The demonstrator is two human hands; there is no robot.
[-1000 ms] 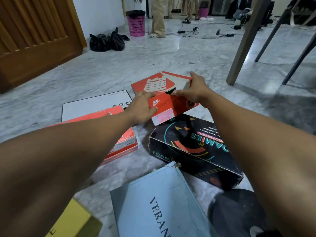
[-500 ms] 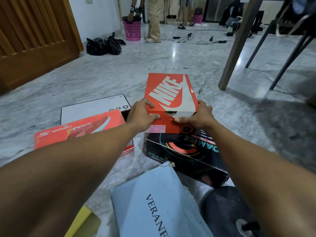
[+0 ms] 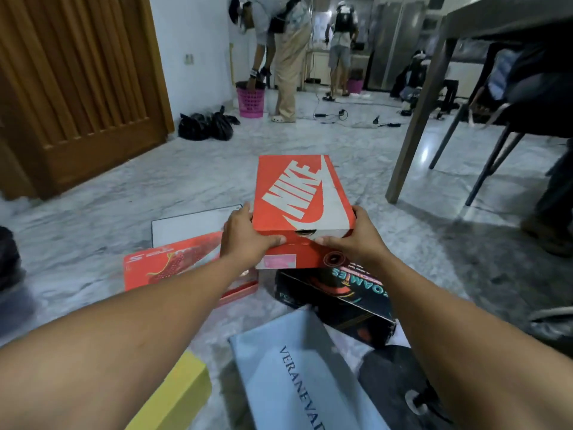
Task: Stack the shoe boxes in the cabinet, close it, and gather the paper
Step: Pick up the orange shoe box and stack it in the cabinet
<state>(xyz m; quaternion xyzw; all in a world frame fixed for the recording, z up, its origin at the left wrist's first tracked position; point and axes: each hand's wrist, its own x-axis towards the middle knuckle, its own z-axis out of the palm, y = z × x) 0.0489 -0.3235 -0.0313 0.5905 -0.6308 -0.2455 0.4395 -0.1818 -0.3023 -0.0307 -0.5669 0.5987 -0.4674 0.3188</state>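
An orange Nike shoe box [image 3: 302,197] is held level above the floor, lid up. My left hand [image 3: 246,235] grips its near left corner and my right hand [image 3: 352,240] grips its near right corner. Under it on the marble floor lies a black Foamies box [image 3: 347,302]. To the left sits a red shoe box [image 3: 173,265] with a white box [image 3: 189,225] behind it. A pale blue Veraneva box [image 3: 297,373] and a yellow box [image 3: 183,395] lie close to me.
A wooden door panel [image 3: 77,88] stands at the left. A table leg [image 3: 415,128] and chair legs [image 3: 493,162] rise at the right. Black bags [image 3: 207,125], a pink basket [image 3: 250,102], cables and two people are further back.
Both hands have lifted the Nike box off the floor and turned it lengthwise, raising it higher toward me. The view has tilted up.
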